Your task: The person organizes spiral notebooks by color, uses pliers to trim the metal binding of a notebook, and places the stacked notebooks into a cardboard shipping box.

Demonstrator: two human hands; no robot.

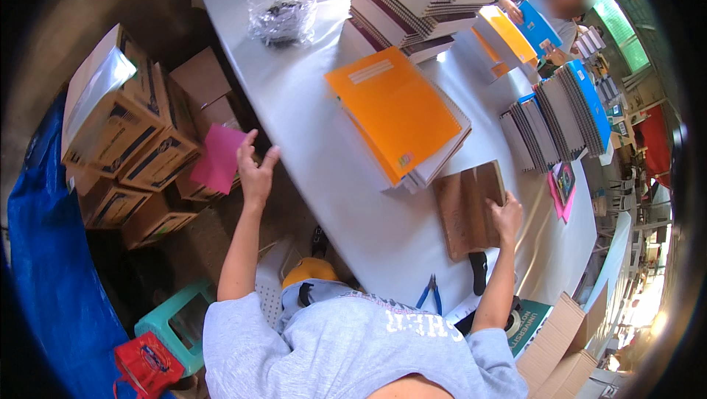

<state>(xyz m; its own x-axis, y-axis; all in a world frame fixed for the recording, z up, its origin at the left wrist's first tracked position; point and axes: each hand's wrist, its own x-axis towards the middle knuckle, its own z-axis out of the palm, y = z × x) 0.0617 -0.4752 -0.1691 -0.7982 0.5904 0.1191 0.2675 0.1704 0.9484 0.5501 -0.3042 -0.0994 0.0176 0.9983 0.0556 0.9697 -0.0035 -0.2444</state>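
Note:
My left hand point(258, 170) is off the table's left edge, fingers spread. Beside its fingertips is a pink sheet point(218, 157) in front of cardboard boxes; I see no firm grip on it. My right hand point(507, 216) is closed on the right edge of a flat brown board point(465, 211) that looks like wood, tilted over the table. Just beyond the board lies a stack of spiral notebooks with an orange cover point(394, 108) on top. Blue-handled pliers point(430, 294) and a black-handled tool point(479, 272) lie near me.
Tall piles of spiral books point(412, 1) stand on the white table point(294, 112), by a clear plastic bag point(282, 10). Blue-covered notebooks point(560, 115) stand at right. Across the table, another person holds a blue notebook point(536, 29). Boxes point(121, 115) and a green stool point(171, 318) are at left.

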